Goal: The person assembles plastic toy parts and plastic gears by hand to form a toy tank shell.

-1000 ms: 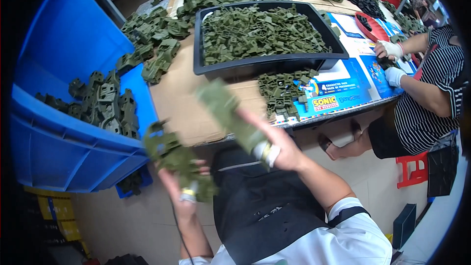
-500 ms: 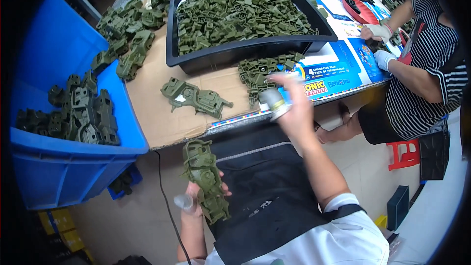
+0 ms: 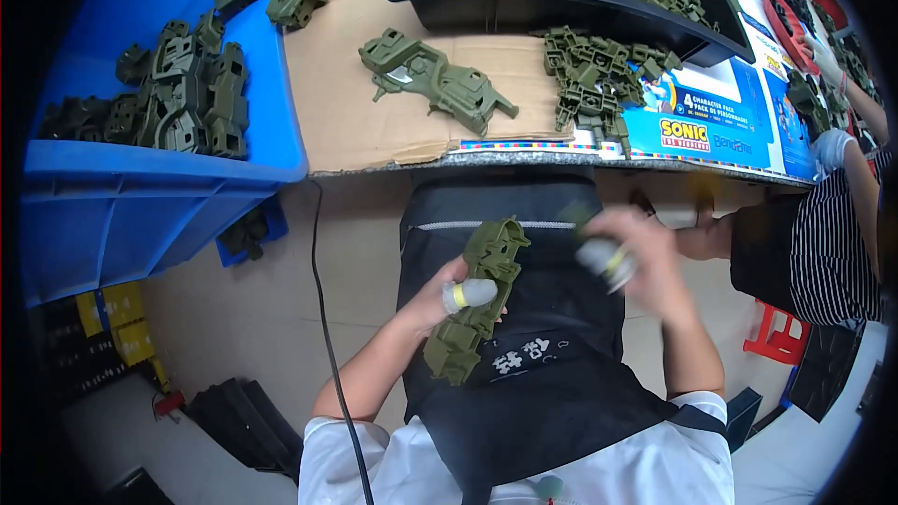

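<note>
My left hand point(image 3: 451, 295) is over my lap and holds a long olive-green plastic part point(image 3: 475, 304) upright against my black apron; its thumb wears a pale finger cot. My right hand point(image 3: 638, 264) is just to the right of it at the same height. It is motion-blurred, so whether anything sits in its fingers is unclear. On the cardboard-covered table edge point(image 3: 374, 131) lies another olive-green moulded part point(image 3: 435, 79). A heap of small green pieces point(image 3: 599, 84) lies to its right.
A black tray point(image 3: 561, 14) full of green pieces stands behind the heap. A blue bin point(image 3: 140, 196) at left holds several dark green parts. Printed blue packaging point(image 3: 720, 122) covers the table's right. A co-worker in a striped top point(image 3: 832, 252) sits at right by a red stool point(image 3: 776, 332).
My right hand has come back from the heap on the table down to my lap. My left hand has lifted its green part higher. The view has tilted down toward my lap.
</note>
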